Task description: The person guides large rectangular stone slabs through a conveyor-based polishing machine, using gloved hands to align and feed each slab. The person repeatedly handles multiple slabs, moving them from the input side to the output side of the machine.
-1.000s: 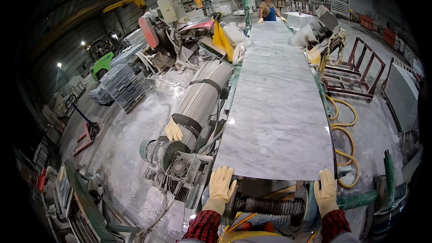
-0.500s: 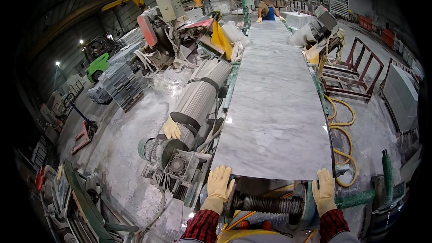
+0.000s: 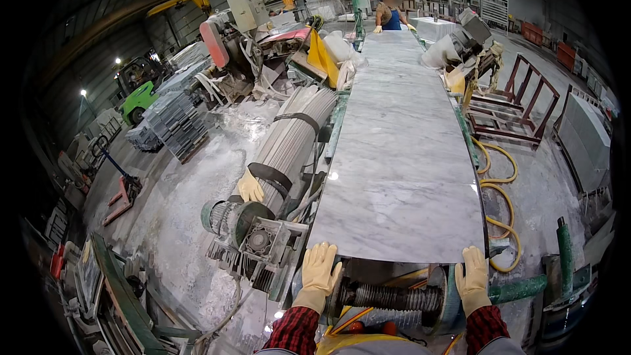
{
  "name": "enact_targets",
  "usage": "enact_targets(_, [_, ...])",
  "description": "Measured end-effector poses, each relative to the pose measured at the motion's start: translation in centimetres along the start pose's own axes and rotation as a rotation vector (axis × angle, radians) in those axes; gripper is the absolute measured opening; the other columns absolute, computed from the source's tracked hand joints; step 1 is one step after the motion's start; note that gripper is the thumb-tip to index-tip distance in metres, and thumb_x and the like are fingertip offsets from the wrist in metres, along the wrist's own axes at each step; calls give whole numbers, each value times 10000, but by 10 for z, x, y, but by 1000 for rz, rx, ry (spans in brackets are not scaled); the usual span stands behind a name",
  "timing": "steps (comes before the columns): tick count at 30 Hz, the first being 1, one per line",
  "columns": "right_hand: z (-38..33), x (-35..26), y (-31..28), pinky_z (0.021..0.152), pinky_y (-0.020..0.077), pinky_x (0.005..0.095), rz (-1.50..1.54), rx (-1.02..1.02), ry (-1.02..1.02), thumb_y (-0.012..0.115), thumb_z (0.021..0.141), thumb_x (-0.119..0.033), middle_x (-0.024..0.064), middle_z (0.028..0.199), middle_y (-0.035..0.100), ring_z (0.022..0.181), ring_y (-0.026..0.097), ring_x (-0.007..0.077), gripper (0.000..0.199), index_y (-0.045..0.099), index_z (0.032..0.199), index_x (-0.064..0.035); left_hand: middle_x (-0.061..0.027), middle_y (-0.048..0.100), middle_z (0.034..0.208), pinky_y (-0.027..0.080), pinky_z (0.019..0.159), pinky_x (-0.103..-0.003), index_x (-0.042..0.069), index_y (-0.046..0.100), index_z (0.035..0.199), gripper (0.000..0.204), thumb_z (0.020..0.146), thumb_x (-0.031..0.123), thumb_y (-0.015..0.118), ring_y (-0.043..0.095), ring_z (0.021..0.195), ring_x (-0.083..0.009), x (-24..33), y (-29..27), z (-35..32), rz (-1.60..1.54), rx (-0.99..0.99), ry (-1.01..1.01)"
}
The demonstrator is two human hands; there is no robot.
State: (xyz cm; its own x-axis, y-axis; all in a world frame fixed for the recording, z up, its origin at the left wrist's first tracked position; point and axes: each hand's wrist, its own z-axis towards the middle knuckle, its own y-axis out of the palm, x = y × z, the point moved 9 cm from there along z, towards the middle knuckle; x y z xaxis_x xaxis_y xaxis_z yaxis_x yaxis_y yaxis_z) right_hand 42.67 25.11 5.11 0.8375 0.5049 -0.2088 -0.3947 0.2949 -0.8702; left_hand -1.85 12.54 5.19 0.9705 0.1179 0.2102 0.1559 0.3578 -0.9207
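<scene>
A long grey-white marble slab (image 3: 401, 171) with darker veins lies flat in front of me on a green-framed machine. My left hand (image 3: 319, 272), in a cream rubber glove, rests at the slab's near left corner with its fingers stretched forward and apart. At the near right corner is my right hand (image 3: 473, 275), gloved alike, its fingers also extended. Neither hand is wrapped round anything. Between my forearms, below the near edge, sits a dark ribbed roller shaft (image 3: 391, 296). A co-worker (image 3: 391, 14) in blue overalls stands at the far end, gloved hands by the slab.
On the left are a geared motor (image 3: 240, 227) with a cream glove (image 3: 250, 187) lying above it, and a strapped bundle of pale strips (image 3: 289, 135). A yellow hose (image 3: 506, 213) loops on the floor at right, near a brown metal rack (image 3: 516, 108). A green forklift (image 3: 137, 102) stands far left.
The green forklift at the far left has shifted slightly leftward. My hands and the slab show no clear movement.
</scene>
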Motion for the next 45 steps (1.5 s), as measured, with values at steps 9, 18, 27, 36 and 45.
enact_targets(9, [-4, 0, 0, 1216, 405, 545, -9, 14, -8, 763, 874, -140, 262, 1454, 606, 1383, 531, 477, 541, 632, 1372, 26, -215, 577, 1564, 322, 1265, -576, 89, 579, 1508, 570, 1011, 341, 698, 495, 1475, -437, -2, 0, -5, -8, 27, 1])
enact_targets(18, [-3, -8, -7, 1200, 417, 541, -10, 25, -32, 762, 862, -127, 263, 1420, 614, 1363, 537, 479, 529, 634, 1348, 38, -195, 561, 1551, 333, 1240, -572, 111, 564, 1492, 559, 1009, 368, 676, 508, 1448, -412, -3, 2, -11, 32, 68, 16])
enact_targets(27, [-8, -6, -5, 1214, 408, 543, 0, 3, -25, 765, 878, -139, 254, 1448, 611, 1386, 533, 467, 541, 635, 1378, 20, -223, 585, 1544, 333, 1249, -581, 87, 585, 1497, 560, 1014, 345, 699, 510, 1450, -440, -2, -2, -12, -15, 43, -1])
enact_targets(36, [-16, -1, 0, 1239, 391, 539, -44, -1, 4, 778, 890, -148, 246, 1487, 603, 1424, 518, 458, 549, 641, 1398, 7, -221, 587, 1548, 330, 1257, -582, 87, 585, 1497, 545, 1019, 325, 697, 507, 1459, -438, -3, -3, -18, -25, 62, 6])
enact_targets(45, [-18, -4, -5, 1256, 346, 581, 17, 12, 14, 754, 916, -171, 242, 1465, 610, 1415, 522, 452, 524, 632, 1394, 4, -215, 577, 1548, 339, 1253, -579, 96, 581, 1497, 522, 1031, 308, 680, 507, 1456, -437, -3, -2, -23, -7, 64, 6])
